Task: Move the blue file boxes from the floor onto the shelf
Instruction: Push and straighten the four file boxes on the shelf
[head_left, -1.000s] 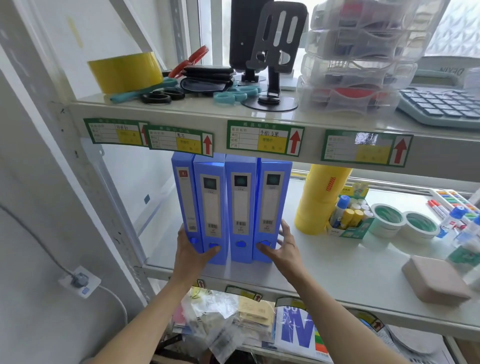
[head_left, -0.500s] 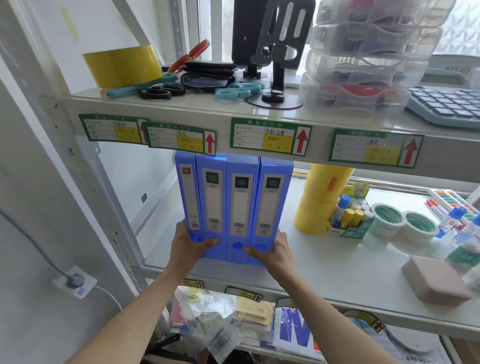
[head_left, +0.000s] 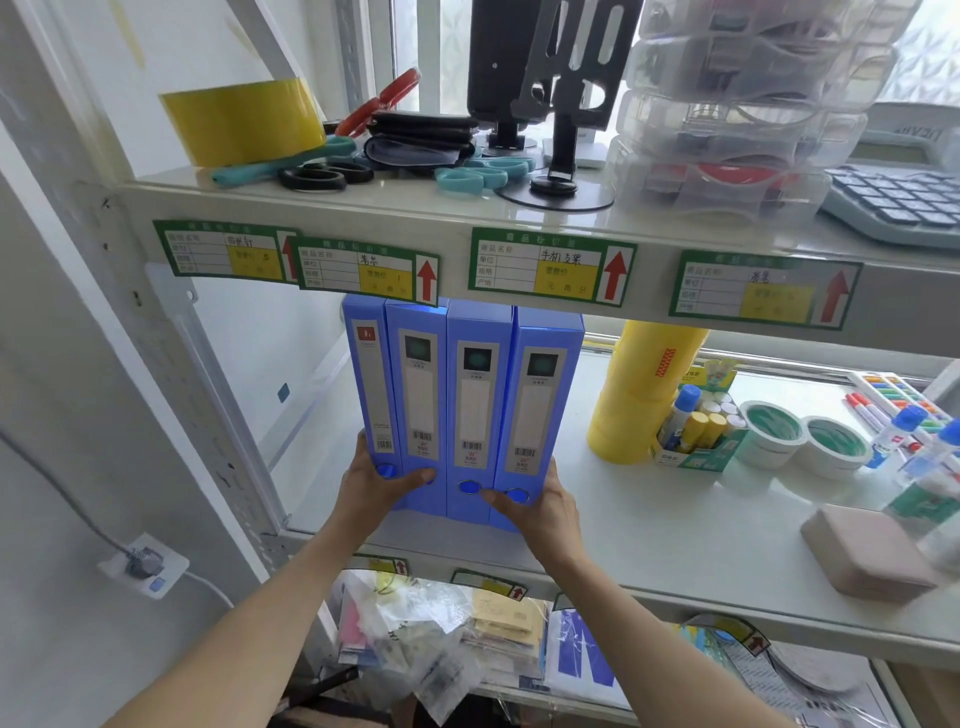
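Several blue file boxes (head_left: 462, 410) stand upright side by side at the left end of the middle white shelf (head_left: 649, 540), spines toward me, tops just under the shelf above. My left hand (head_left: 376, 480) clasps the left side of the row at its base, thumb across the second box. My right hand (head_left: 543, 506) presses against the right side of the row at its base, thumb by the round finger holes. Both hands squeeze the row between them. No file box on the floor is in view.
A tall yellow tape stack (head_left: 636, 395), a glue-stick box (head_left: 698, 431) and two tape rolls (head_left: 802, 439) stand right of the boxes. A pink case (head_left: 865, 551) lies near the front edge. The upper shelf (head_left: 467, 218) holds tape, scissors, clear cases and a calculator. A metal upright (head_left: 208, 395) is at left.
Both hands closed in on the row of boxes, the right hand sliding from the shelf surface onto the rightmost box. The boxes now stand tighter together and slightly nearer the front.
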